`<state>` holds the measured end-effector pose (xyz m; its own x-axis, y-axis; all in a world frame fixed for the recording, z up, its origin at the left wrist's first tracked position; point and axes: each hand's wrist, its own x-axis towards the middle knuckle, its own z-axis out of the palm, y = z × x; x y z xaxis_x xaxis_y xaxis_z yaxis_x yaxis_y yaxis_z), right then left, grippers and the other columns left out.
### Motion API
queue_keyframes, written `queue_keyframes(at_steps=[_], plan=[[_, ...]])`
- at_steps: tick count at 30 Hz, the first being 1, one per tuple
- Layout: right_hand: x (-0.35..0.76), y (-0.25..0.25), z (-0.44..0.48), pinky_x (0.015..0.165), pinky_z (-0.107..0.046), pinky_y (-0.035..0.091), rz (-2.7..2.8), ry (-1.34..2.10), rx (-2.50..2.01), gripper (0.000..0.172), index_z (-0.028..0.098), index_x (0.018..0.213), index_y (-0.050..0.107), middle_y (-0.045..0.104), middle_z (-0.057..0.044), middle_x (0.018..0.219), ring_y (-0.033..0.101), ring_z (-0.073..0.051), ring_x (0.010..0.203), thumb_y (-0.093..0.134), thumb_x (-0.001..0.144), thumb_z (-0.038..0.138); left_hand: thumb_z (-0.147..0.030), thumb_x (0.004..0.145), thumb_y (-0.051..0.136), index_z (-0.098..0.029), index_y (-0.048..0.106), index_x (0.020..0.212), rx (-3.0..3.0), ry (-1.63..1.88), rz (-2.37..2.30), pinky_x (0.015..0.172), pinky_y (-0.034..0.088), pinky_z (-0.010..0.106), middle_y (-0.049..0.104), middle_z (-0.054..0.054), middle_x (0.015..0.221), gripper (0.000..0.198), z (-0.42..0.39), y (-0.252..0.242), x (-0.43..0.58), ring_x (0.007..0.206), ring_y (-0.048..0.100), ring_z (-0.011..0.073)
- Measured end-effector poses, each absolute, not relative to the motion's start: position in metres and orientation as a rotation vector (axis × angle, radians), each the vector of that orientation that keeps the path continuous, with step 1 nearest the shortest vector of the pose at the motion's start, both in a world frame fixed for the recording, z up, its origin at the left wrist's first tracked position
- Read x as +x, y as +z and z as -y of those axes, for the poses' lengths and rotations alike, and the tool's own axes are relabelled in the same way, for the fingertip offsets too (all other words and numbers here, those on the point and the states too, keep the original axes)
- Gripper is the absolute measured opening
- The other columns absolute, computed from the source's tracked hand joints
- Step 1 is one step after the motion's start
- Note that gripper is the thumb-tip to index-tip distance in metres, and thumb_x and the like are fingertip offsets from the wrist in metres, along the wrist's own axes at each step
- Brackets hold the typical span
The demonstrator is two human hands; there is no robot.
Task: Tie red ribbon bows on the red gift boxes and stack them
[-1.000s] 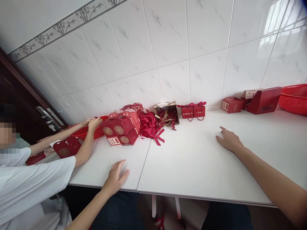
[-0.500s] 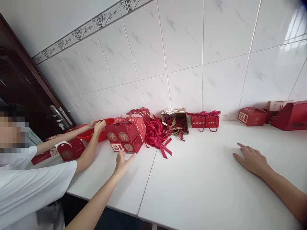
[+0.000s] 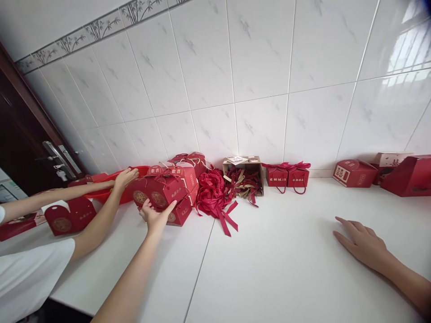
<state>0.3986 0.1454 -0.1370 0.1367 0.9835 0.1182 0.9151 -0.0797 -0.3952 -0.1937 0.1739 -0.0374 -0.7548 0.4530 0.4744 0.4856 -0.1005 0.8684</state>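
Note:
My left hand point(image 3: 155, 215) reaches to a stack of red gift boxes point(image 3: 167, 189) with gold emblems, its fingers spread against the front of the lower box. My right hand point(image 3: 362, 243) lies flat and open on the white table point(image 3: 276, 264), holding nothing. A heap of red ribbons point(image 3: 214, 196) lies just right of the stack.
A person in a white shirt at the left has a hand point(image 3: 124, 177) at a red basin point(image 3: 116, 190). A flat red box point(image 3: 69, 216) lies beside them. An open cardboard box point(image 3: 243, 176), two small red bags point(image 3: 286, 176) and more red boxes point(image 3: 352, 172) line the tiled wall.
My left hand has gone from the table's near edge forward to the stack of red boxes and now touches it. My right hand has stayed flat. The view shifted left.

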Motion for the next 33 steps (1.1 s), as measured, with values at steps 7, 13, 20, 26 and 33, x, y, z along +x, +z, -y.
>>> queue_keyframes(at_steps=[7,13,20,26,33], plan=[[0.4,-0.155,-0.155,0.089,-0.051,0.042,1.825,0.113,-1.942,0.039,0.029,0.12,0.055,0.055,-0.02,0.126,0.05,-0.039,0.119,0.039,0.087,0.043,-0.035,0.049,0.086,-0.022,0.043,0.118,-1.179,-2.134,1.929,0.103,0.038,0.047,0.036,0.007,0.118,0.083,-0.166,-0.05,-0.194,0.116,0.042,0.0255],[0.286,-0.109,-0.147,0.096,-0.042,0.045,2.07,0.28,-1.528,0.034,0.023,0.107,0.061,0.054,-0.013,0.127,0.052,-0.028,0.118,0.036,0.089,0.038,-0.038,0.056,0.081,-0.023,0.043,0.117,-1.373,-2.197,1.676,0.09,0.045,0.04,0.039,0.007,0.115,0.073,-0.155,-0.047,-0.186,0.105,0.048,0.0209],[0.123,-0.078,-0.163,0.077,-0.041,0.048,2.173,0.455,-1.486,0.036,0.016,0.109,0.061,0.055,-0.017,0.116,0.057,-0.032,0.103,0.049,0.087,0.042,-0.039,0.051,0.08,-0.018,0.039,0.124,-1.727,-2.005,1.48,0.078,0.049,0.037,0.043,0.01,0.112,0.087,-0.14,-0.06,-0.141,0.099,0.05,0.0244],[0.098,-0.073,-0.182,0.077,-0.035,0.046,1.977,0.574,-1.384,0.015,0.016,0.075,0.063,0.062,-0.011,0.091,0.058,-0.025,0.09,0.054,0.082,0.026,-0.044,0.05,0.076,-0.014,0.035,0.131,-2.222,-1.518,1.415,0.082,0.048,0.047,0.04,0.015,0.115,0.095,-0.128,-0.079,-0.116,0.107,0.046,0.0335],[0.219,0.028,-0.18,0.079,-0.033,0.05,1.455,0.539,-1.176,0.041,0.016,0.11,0.058,0.062,-0.009,0.106,0.058,-0.021,0.101,0.026,0.098,0.039,-0.045,0.051,0.08,-0.019,0.049,0.122,-2.73,-1.433,1.576,0.08,0.051,0.041,0.052,0.012,0.11,0.082,-0.128,-0.087,-0.1,0.1,0.056,0.0291]])
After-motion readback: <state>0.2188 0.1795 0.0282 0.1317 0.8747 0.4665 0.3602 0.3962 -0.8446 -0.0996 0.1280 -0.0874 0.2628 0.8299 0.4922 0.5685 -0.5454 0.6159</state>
